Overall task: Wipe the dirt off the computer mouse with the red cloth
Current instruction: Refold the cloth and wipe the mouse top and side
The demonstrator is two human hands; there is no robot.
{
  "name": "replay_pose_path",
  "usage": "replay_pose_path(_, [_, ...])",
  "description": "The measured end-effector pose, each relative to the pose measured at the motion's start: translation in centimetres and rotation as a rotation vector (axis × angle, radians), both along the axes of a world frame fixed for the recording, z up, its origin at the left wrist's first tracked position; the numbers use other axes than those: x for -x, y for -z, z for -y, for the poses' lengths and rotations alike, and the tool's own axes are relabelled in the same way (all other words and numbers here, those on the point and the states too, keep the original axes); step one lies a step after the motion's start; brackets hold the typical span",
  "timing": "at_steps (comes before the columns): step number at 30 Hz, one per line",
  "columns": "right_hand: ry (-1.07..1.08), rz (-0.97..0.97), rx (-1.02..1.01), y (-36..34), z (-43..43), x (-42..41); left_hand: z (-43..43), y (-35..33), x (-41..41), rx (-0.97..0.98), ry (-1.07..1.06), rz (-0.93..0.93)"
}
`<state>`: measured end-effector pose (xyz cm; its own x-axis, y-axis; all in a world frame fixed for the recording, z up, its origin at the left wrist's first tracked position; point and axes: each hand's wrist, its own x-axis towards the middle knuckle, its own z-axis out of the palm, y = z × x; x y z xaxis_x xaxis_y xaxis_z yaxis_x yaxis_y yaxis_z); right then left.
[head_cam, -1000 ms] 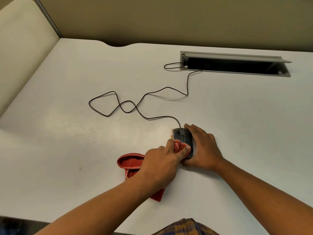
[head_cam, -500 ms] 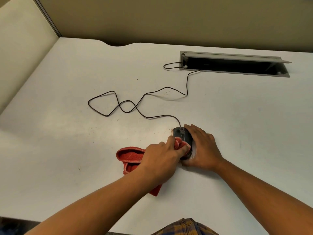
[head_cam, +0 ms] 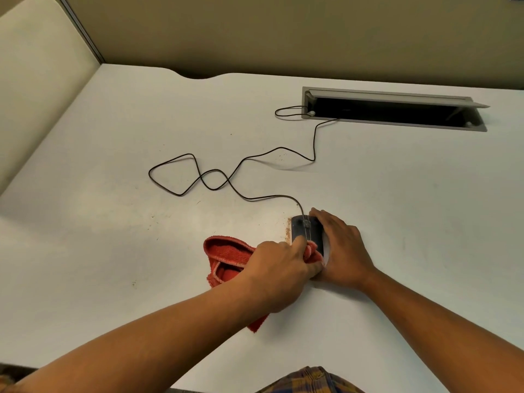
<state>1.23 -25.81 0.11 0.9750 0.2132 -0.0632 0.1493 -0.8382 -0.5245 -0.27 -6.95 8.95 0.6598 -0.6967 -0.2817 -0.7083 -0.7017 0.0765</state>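
Note:
A black wired computer mouse (head_cam: 305, 228) sits on the white desk (head_cam: 113, 251) near the middle. My right hand (head_cam: 341, 248) lies along its right side and grips it, fingers reaching its front edge. My left hand (head_cam: 280, 273) holds the red cloth (head_cam: 226, 258) bunched and presses it on the rear of the mouse. Most of the cloth trails left and down from under that hand. A streak of brown dirt (head_cam: 287, 231) lies on the desk just left of the mouse.
The mouse's black cable (head_cam: 215, 177) loops across the desk to an open grey cable tray (head_cam: 394, 109) at the back right. Beige partition walls (head_cam: 255, 32) close off the back and left. The desk's front edge is near my body.
My left hand has slid the cloth back toward the rear of the mouse, uncovering more of its front. The right hand has stayed on the mouse.

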Motion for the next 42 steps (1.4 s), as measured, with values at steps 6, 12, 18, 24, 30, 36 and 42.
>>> replay_pose_path(6, [0.017,-0.002,0.017,0.0,-0.1,0.0,1.3,-0.5,-1.2,-0.008,-0.066,0.029])
replay_pose_path(12, [0.001,0.005,0.01,-0.2,-0.1,0.1,-0.4,-0.1,-0.8,0.008,0.014,-0.017])
replay_pose_path(18, [0.014,0.009,0.03,-0.2,-0.2,0.1,-1.8,0.7,-3.7,0.069,-0.357,0.048])
replay_pose_path(24, [0.019,0.021,0.022,-0.1,-0.2,0.1,-0.9,1.3,-1.8,0.044,-0.347,-0.062])
replay_pose_path(30, [0.016,0.035,0.006,0.2,-0.1,0.1,-1.4,0.9,2.2,0.06,-0.311,-0.142])
replay_pose_path(36, [-0.074,-0.037,-0.017,-1.1,0.3,0.2,-1.4,-0.5,1.6,0.397,-0.54,-0.119])
replay_pose_path(42, [0.157,-0.024,-0.473,-5.3,-1.1,1.5,0.4,-1.6,1.1,0.871,-0.758,-0.347])
